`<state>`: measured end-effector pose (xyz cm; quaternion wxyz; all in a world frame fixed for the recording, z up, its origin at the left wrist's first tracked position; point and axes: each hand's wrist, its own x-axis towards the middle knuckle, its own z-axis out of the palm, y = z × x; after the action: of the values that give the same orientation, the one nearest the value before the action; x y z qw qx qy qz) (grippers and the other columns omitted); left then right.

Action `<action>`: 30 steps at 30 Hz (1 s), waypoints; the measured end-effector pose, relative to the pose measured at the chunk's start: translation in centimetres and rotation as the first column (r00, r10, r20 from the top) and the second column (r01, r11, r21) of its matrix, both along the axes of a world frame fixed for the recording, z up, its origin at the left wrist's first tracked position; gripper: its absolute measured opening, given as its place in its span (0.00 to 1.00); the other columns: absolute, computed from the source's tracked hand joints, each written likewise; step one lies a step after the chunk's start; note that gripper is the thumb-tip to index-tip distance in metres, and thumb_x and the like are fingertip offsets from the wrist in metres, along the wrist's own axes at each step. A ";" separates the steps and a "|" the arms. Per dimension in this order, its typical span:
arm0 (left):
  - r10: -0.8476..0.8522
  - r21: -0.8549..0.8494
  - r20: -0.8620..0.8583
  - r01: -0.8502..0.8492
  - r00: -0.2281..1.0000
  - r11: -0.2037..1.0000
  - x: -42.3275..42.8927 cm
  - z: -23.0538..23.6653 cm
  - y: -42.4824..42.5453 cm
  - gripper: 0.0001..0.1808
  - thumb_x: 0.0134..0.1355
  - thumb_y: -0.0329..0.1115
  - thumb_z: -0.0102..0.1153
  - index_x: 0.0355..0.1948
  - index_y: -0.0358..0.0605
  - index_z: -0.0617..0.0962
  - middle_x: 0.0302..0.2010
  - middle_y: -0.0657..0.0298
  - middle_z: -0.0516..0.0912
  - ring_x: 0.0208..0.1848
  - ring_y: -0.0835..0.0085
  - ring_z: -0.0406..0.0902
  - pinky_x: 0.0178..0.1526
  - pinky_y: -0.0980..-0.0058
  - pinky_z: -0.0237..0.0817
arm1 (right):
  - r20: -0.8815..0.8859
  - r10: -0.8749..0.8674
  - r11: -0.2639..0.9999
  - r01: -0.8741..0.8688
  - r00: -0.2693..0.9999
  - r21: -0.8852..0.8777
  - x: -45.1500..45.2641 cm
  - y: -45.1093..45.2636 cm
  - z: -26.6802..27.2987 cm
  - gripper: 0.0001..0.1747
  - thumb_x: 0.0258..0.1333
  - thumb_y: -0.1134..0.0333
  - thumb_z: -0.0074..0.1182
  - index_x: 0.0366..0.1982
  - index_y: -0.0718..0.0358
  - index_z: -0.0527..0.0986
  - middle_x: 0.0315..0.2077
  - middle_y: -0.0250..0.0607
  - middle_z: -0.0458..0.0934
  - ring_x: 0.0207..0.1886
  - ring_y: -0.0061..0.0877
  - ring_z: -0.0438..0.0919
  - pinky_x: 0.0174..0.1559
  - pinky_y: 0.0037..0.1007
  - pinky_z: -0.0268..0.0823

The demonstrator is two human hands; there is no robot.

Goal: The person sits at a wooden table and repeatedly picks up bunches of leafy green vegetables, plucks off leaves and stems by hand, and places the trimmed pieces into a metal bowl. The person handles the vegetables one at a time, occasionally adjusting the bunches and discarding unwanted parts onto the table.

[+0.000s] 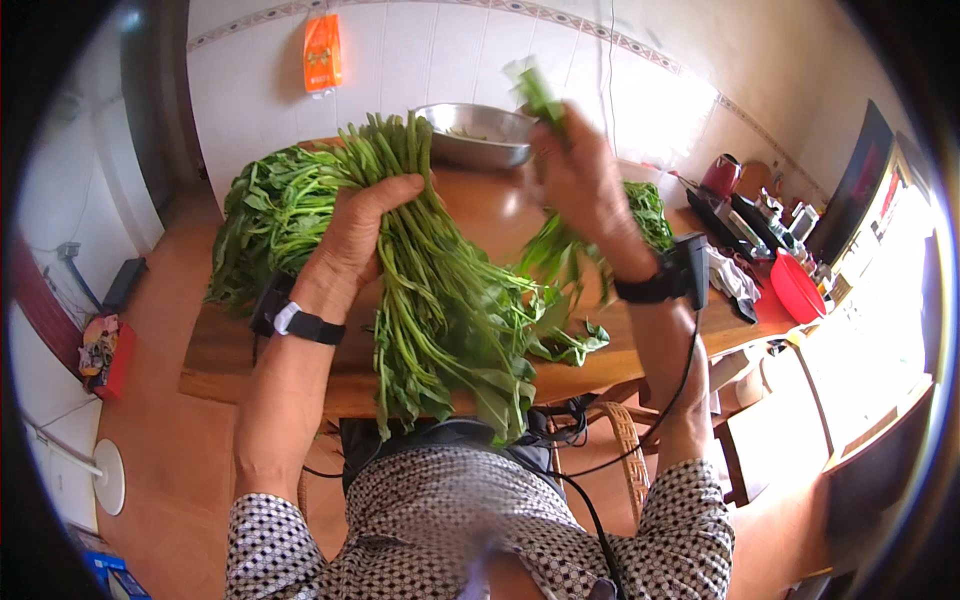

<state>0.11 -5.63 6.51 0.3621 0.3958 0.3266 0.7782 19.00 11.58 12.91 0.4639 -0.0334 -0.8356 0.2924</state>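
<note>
My left hand [367, 217] grips a thick bunch of leafy green vegetable stems [442, 300], its cut ends up and its leaves hanging past the table's front edge. Raised to the right, my right hand [581, 176] is closed around a short bundle of green stems [538, 91], blurred by motion. Behind the hands stands a metal basin [480, 155] with some small green pieces inside. A pile of leafy greens [281, 202] lies at the left, touching the held bunch. More greens [646, 210] lie on the table behind my right wrist.
The wooden table [217, 360] meets a tiled wall. At its right end are a red plastic basin [796, 289], a crumpled cloth [731, 274], a dark red kettle-like item [722, 175] and several bottles. An orange packet [322, 54] hangs on the wall. Black cables hang near my right arm.
</note>
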 end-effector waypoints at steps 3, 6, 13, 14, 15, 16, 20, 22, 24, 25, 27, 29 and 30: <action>-0.021 0.023 0.054 0.020 0.998 1.000 -0.2 0.1 0.0 0.14 0.63 0.31 0.69 0.48 0.37 0.84 0.39 0.57 0.89 0.37 0.66 0.88 0.42 0.66 0.83 | 0.019 0.251 0.938 -0.239 0.968 -0.251 -3.3 -4.5 -2.3 0.06 0.72 0.69 0.55 0.44 0.65 0.75 0.33 0.36 0.76 0.36 0.27 0.74 0.38 0.32 0.68; -0.049 0.114 0.080 0.040 0.996 0.993 -0.3 -0.4 0.5 0.17 0.64 0.32 0.68 0.54 0.39 0.84 0.48 0.61 0.88 0.48 0.68 0.86 0.53 0.65 0.80 | -0.177 0.073 0.987 -0.046 0.981 0.154 -6.8 -6.7 -3.9 0.10 0.75 0.67 0.50 0.47 0.67 0.73 0.39 0.51 0.73 0.43 0.47 0.72 0.48 0.46 0.67; -0.270 0.160 0.105 0.251 0.957 0.955 -0.4 -1.7 0.2 0.26 0.66 0.36 0.69 0.62 0.39 0.79 0.54 0.59 0.86 0.54 0.65 0.84 0.61 0.63 0.77 | -0.175 -0.215 0.943 0.251 0.961 0.220 -8.3 -5.3 -6.3 0.25 0.77 0.53 0.44 0.64 0.62 0.69 0.60 0.57 0.70 0.66 0.54 0.65 0.68 0.55 0.55; -0.262 0.075 0.092 0.256 0.961 0.964 -0.4 -1.6 0.2 0.29 0.64 0.37 0.71 0.64 0.39 0.78 0.56 0.58 0.86 0.55 0.64 0.84 0.62 0.62 0.76 | -0.189 -0.301 0.889 0.346 0.935 0.298 -8.0 -4.9 -6.3 0.29 0.72 0.53 0.49 0.67 0.60 0.69 0.64 0.58 0.68 0.70 0.55 0.63 0.70 0.58 0.53; -0.178 -0.009 0.075 0.179 0.981 0.984 -0.3 -1.5 0.5 0.30 0.65 0.37 0.70 0.66 0.39 0.76 0.59 0.57 0.84 0.58 0.64 0.82 0.65 0.61 0.75 | -0.193 -0.410 0.784 0.453 0.891 0.424 -8.0 -4.6 -6.2 0.33 0.67 0.52 0.52 0.68 0.61 0.69 0.65 0.58 0.68 0.70 0.58 0.63 0.70 0.61 0.51; -0.170 0.013 0.056 0.170 0.984 0.985 0.1 -1.5 0.9 0.31 0.65 0.37 0.70 0.67 0.39 0.76 0.60 0.57 0.83 0.60 0.63 0.81 0.66 0.61 0.73 | -0.227 -0.399 0.734 0.458 0.888 0.501 -7.8 -4.6 -6.3 0.35 0.65 0.53 0.53 0.68 0.63 0.69 0.65 0.59 0.68 0.70 0.59 0.63 0.70 0.62 0.51; -0.066 0.055 0.086 0.061 0.994 0.997 0.3 -1.1 1.4 0.28 0.71 0.37 0.62 0.69 0.39 0.74 0.63 0.56 0.81 0.64 0.61 0.79 0.70 0.60 0.70 | -0.175 -0.206 0.747 0.270 0.963 0.607 -7.5 -4.9 -6.4 0.42 0.57 0.56 0.57 0.68 0.74 0.65 0.65 0.62 0.67 0.69 0.58 0.65 0.72 0.60 0.51; -0.092 0.066 0.076 0.088 0.993 0.994 -0.3 -0.7 1.1 0.25 0.71 0.37 0.61 0.67 0.40 0.76 0.59 0.58 0.84 0.60 0.63 0.81 0.66 0.62 0.73 | -0.069 0.009 0.881 0.025 0.998 0.472 -7.0 -4.7 -6.2 0.46 0.57 0.56 0.61 0.71 0.76 0.61 0.66 0.64 0.66 0.69 0.59 0.64 0.73 0.56 0.55; 0.002 0.024 0.084 -0.004 0.996 1.000 -0.7 -0.7 0.7 0.23 0.71 0.39 0.63 0.64 0.43 0.80 0.53 0.62 0.86 0.52 0.67 0.84 0.58 0.66 0.77 | -0.036 0.185 0.960 -0.173 0.982 0.218 -6.6 -3.8 -5.5 0.50 0.60 0.55 0.63 0.72 0.78 0.55 0.68 0.68 0.64 0.70 0.62 0.64 0.73 0.49 0.60; -0.044 -0.001 0.152 0.045 0.987 0.999 -0.9 -0.7 0.8 0.22 0.70 0.39 0.64 0.62 0.45 0.80 0.50 0.63 0.86 0.51 0.68 0.84 0.57 0.66 0.78 | -0.033 0.162 0.985 -0.160 0.986 0.063 -6.6 -3.5 -5.3 0.56 0.60 0.48 0.68 0.73 0.79 0.54 0.68 0.71 0.63 0.71 0.61 0.64 0.73 0.47 0.60; -0.062 0.062 0.094 0.057 0.994 0.996 -0.8 -1.0 1.0 0.21 0.69 0.39 0.65 0.61 0.45 0.80 0.49 0.64 0.86 0.50 0.69 0.84 0.56 0.65 0.78 | 0.017 0.309 0.947 -0.306 0.951 -0.098 -6.3 -3.3 -5.6 0.69 0.54 0.37 0.72 0.75 0.80 0.50 0.68 0.73 0.63 0.71 0.60 0.65 0.74 0.46 0.60; 0.044 0.057 -0.004 -0.044 0.999 0.997 -0.6 -1.1 1.5 0.19 0.72 0.40 0.64 0.59 0.43 0.80 0.51 0.63 0.85 0.50 0.69 0.84 0.55 0.67 0.79 | 0.132 0.376 0.927 -0.371 0.917 -0.059 -6.3 -3.6 -6.3 0.82 0.43 0.28 0.74 0.77 0.81 0.44 0.70 0.76 0.61 0.74 0.59 0.63 0.74 0.45 0.59; 0.055 0.066 0.008 -0.055 0.998 0.996 -0.5 -1.2 1.7 0.22 0.74 0.43 0.63 0.62 0.43 0.79 0.54 0.62 0.85 0.54 0.68 0.84 0.59 0.66 0.77 | 0.237 0.187 0.979 -0.201 0.953 0.037 -6.8 -4.3 -6.9 0.89 0.33 0.27 0.78 0.77 0.81 0.43 0.70 0.78 0.61 0.76 0.58 0.62 0.75 0.45 0.59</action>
<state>-0.42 -3.88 5.33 0.3282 0.3959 0.3104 0.7995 12.18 7.29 6.00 0.3329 0.0289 -0.8918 0.3052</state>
